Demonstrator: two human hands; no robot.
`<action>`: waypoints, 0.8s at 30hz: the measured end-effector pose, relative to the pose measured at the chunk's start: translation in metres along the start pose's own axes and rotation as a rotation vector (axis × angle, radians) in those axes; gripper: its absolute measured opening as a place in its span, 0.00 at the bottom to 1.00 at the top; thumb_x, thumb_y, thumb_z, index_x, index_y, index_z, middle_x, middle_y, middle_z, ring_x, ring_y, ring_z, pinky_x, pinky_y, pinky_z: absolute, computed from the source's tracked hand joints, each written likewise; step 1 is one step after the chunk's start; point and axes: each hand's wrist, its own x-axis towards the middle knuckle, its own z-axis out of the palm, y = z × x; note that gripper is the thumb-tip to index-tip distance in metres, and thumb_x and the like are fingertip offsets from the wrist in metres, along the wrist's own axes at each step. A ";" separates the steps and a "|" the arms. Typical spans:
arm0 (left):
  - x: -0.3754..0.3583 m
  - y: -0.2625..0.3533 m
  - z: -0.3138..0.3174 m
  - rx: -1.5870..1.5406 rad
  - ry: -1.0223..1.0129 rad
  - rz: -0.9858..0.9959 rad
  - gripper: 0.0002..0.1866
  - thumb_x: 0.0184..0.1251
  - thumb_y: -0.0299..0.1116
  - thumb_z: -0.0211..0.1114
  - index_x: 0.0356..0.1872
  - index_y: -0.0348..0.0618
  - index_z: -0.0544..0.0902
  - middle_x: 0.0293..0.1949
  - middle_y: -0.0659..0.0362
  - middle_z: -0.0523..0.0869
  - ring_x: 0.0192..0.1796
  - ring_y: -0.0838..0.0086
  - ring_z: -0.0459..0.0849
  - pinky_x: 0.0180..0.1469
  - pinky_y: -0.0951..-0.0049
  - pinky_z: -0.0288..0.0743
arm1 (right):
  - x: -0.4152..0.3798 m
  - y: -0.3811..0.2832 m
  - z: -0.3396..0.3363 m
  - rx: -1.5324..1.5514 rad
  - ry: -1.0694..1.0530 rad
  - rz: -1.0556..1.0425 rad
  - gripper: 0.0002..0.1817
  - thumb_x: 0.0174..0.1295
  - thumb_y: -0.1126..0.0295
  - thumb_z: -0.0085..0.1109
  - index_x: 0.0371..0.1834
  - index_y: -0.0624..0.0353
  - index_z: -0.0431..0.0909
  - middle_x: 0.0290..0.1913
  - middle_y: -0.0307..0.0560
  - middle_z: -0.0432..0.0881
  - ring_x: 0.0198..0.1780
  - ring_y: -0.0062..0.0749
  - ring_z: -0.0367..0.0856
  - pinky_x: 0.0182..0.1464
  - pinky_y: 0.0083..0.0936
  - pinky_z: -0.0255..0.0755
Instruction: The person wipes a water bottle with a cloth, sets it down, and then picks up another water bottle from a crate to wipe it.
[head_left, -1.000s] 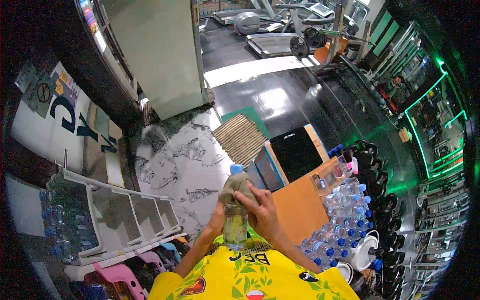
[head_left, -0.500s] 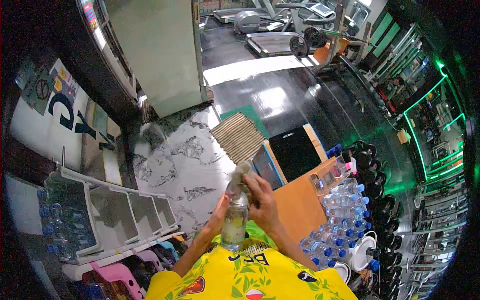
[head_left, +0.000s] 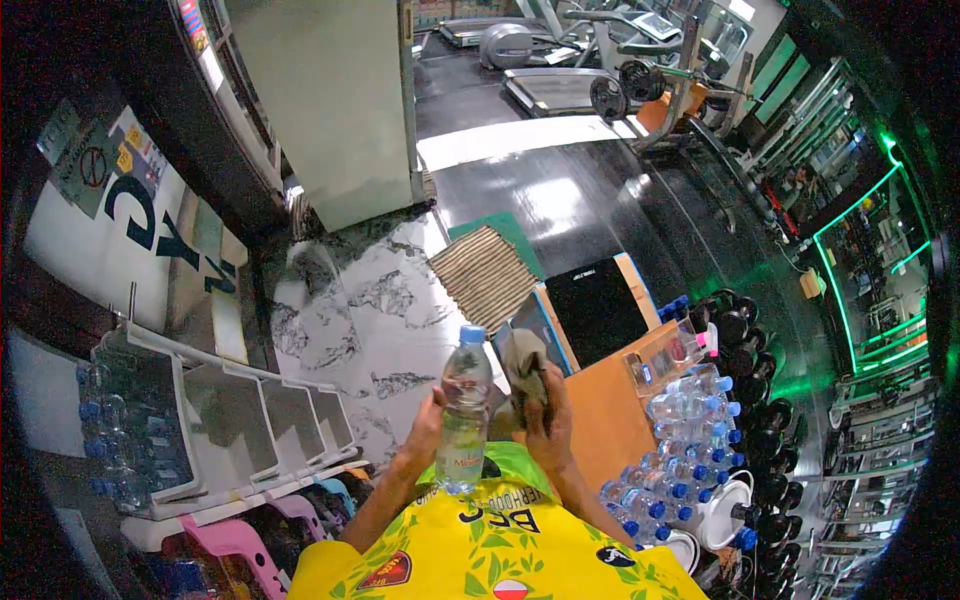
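A clear plastic water bottle (head_left: 466,405) with a blue cap stands upright in front of my chest. My left hand (head_left: 428,425) is closed around its left side, with some fingers hidden behind it. To the right of the bottle, my right hand (head_left: 550,412) grips a crumpled grey-brown cloth (head_left: 525,365). The cloth is apart from the bottle and bunched above my fingers.
Several capped water bottles (head_left: 690,410) are grouped on the right beside a wooden desktop (head_left: 605,415) and a clear box (head_left: 665,355). Grey open bins (head_left: 235,430) line the left. Dumbbells (head_left: 755,375) stand farther right. A ribbed mat (head_left: 485,280) lies ahead.
My right hand and the cloth have come off the bottle's top and moved right, uncovering the blue cap. My left hand still holds the bottle. The view has shifted slightly.
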 end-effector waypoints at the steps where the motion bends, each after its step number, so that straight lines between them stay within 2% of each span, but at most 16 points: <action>1: 0.002 -0.006 -0.001 0.092 -0.002 0.001 0.39 0.65 0.66 0.39 0.60 0.39 0.68 0.52 0.54 0.78 0.50 0.68 0.79 0.52 0.66 0.75 | 0.005 0.007 0.005 -0.031 -0.042 -0.023 0.32 0.45 0.81 0.63 0.58 0.55 0.71 0.59 0.50 0.69 0.57 0.41 0.69 0.61 0.33 0.64; 2: 0.003 -0.012 -0.001 0.184 -0.004 0.001 0.39 0.64 0.67 0.40 0.61 0.42 0.67 0.54 0.53 0.77 0.53 0.66 0.78 0.54 0.64 0.75 | 0.006 0.004 0.007 -0.032 -0.037 -0.022 0.32 0.45 0.81 0.63 0.58 0.55 0.71 0.59 0.50 0.69 0.57 0.41 0.69 0.61 0.33 0.64; 4: 0.004 -0.023 0.003 0.079 0.004 0.013 0.39 0.65 0.66 0.38 0.62 0.42 0.65 0.56 0.54 0.76 0.55 0.66 0.77 0.57 0.65 0.72 | 0.007 -0.005 0.009 -0.621 -0.249 -0.228 0.36 0.40 0.81 0.65 0.59 0.46 0.73 0.59 0.48 0.70 0.54 0.44 0.70 0.58 0.32 0.67; 6: 0.005 -0.030 0.000 -0.226 0.090 -0.008 0.35 0.70 0.61 0.39 0.60 0.37 0.67 0.55 0.53 0.76 0.54 0.67 0.77 0.56 0.67 0.73 | 0.004 -0.005 0.011 -0.623 -0.237 -0.309 0.34 0.40 0.82 0.63 0.56 0.44 0.76 0.58 0.49 0.71 0.50 0.47 0.71 0.54 0.34 0.67; 8: 0.004 -0.024 -0.004 -0.212 0.056 -0.005 0.36 0.69 0.62 0.38 0.60 0.37 0.67 0.55 0.52 0.76 0.55 0.66 0.77 0.56 0.65 0.74 | -0.006 -0.002 0.008 -0.534 -0.330 -0.354 0.34 0.39 0.84 0.62 0.55 0.45 0.77 0.56 0.47 0.74 0.50 0.46 0.72 0.53 0.34 0.68; 10: 0.004 -0.014 -0.015 -0.316 -0.122 -0.057 0.40 0.66 0.67 0.35 0.61 0.38 0.66 0.56 0.51 0.74 0.55 0.66 0.76 0.55 0.64 0.75 | -0.008 -0.006 0.003 -0.479 -0.414 -0.320 0.32 0.39 0.84 0.62 0.54 0.48 0.78 0.55 0.47 0.75 0.51 0.47 0.72 0.54 0.34 0.67; 11: 0.002 -0.010 -0.020 -0.457 -0.227 -0.042 0.40 0.66 0.67 0.38 0.61 0.38 0.66 0.54 0.49 0.76 0.54 0.66 0.77 0.54 0.64 0.75 | -0.008 -0.004 -0.002 -0.415 -0.495 -0.294 0.34 0.36 0.82 0.64 0.54 0.48 0.77 0.55 0.46 0.75 0.52 0.45 0.72 0.54 0.33 0.69; 12: 0.005 -0.013 -0.020 -0.458 -0.228 -0.038 0.40 0.66 0.67 0.38 0.61 0.38 0.66 0.54 0.49 0.76 0.54 0.66 0.77 0.54 0.64 0.75 | -0.008 -0.002 -0.008 -0.350 -0.575 -0.268 0.37 0.34 0.81 0.66 0.55 0.48 0.76 0.55 0.45 0.75 0.52 0.44 0.72 0.54 0.32 0.70; 14: 0.010 -0.023 -0.019 -0.057 0.162 0.065 0.38 0.66 0.65 0.43 0.59 0.37 0.67 0.48 0.48 0.79 0.50 0.67 0.80 0.52 0.66 0.76 | -0.011 0.014 -0.015 -0.183 -0.564 -0.177 0.36 0.34 0.83 0.64 0.55 0.53 0.75 0.53 0.48 0.76 0.55 0.44 0.72 0.56 0.32 0.69; 16: 0.004 -0.006 -0.008 0.060 0.177 0.043 0.36 0.65 0.62 0.48 0.58 0.37 0.68 0.46 0.50 0.80 0.49 0.69 0.80 0.51 0.67 0.76 | -0.011 0.015 -0.016 0.100 -0.245 0.067 0.34 0.38 0.83 0.60 0.57 0.55 0.73 0.52 0.50 0.76 0.57 0.46 0.71 0.59 0.34 0.66; 17: 0.006 -0.013 -0.015 0.034 0.105 0.013 0.36 0.65 0.62 0.49 0.58 0.37 0.68 0.48 0.52 0.79 0.50 0.71 0.79 0.51 0.68 0.76 | -0.004 0.027 -0.019 -0.023 -0.145 -0.050 0.33 0.42 0.82 0.58 0.58 0.55 0.71 0.53 0.51 0.75 0.59 0.44 0.69 0.61 0.33 0.64; 18: 0.008 -0.017 -0.018 0.008 0.033 -0.017 0.35 0.65 0.62 0.49 0.58 0.38 0.68 0.49 0.54 0.78 0.51 0.72 0.78 0.50 0.69 0.75 | 0.003 0.024 -0.015 -0.025 -0.142 -0.050 0.33 0.42 0.82 0.58 0.58 0.55 0.71 0.53 0.51 0.75 0.59 0.44 0.69 0.61 0.33 0.64; 20: 0.005 -0.016 -0.003 0.046 -0.012 0.040 0.34 0.67 0.60 0.48 0.58 0.37 0.68 0.50 0.55 0.77 0.51 0.73 0.77 0.50 0.70 0.75 | 0.016 0.011 0.001 -0.276 -0.085 -0.048 0.31 0.46 0.80 0.58 0.59 0.52 0.71 0.56 0.51 0.73 0.61 0.45 0.67 0.62 0.35 0.63; 21: 0.005 -0.019 0.000 0.088 -0.002 0.056 0.33 0.69 0.58 0.46 0.59 0.38 0.67 0.52 0.55 0.77 0.50 0.72 0.78 0.51 0.68 0.75 | 0.016 0.001 0.007 -0.389 -0.176 -0.075 0.33 0.44 0.80 0.59 0.59 0.47 0.72 0.58 0.49 0.71 0.59 0.46 0.67 0.61 0.36 0.64; 22: 0.005 -0.021 0.001 0.131 0.008 0.075 0.32 0.70 0.57 0.44 0.60 0.38 0.66 0.54 0.55 0.77 0.50 0.70 0.79 0.52 0.66 0.76 | 0.014 -0.003 0.011 -0.389 -0.174 -0.076 0.33 0.44 0.80 0.59 0.59 0.47 0.72 0.58 0.49 0.71 0.59 0.46 0.67 0.61 0.36 0.64; 24: 0.006 -0.022 -0.004 0.047 0.018 0.064 0.34 0.69 0.59 0.43 0.61 0.38 0.65 0.54 0.55 0.76 0.51 0.69 0.79 0.53 0.66 0.75 | 0.006 -0.006 0.015 -0.638 -0.220 -0.336 0.32 0.43 0.87 0.56 0.56 0.48 0.76 0.58 0.48 0.72 0.54 0.44 0.70 0.56 0.35 0.67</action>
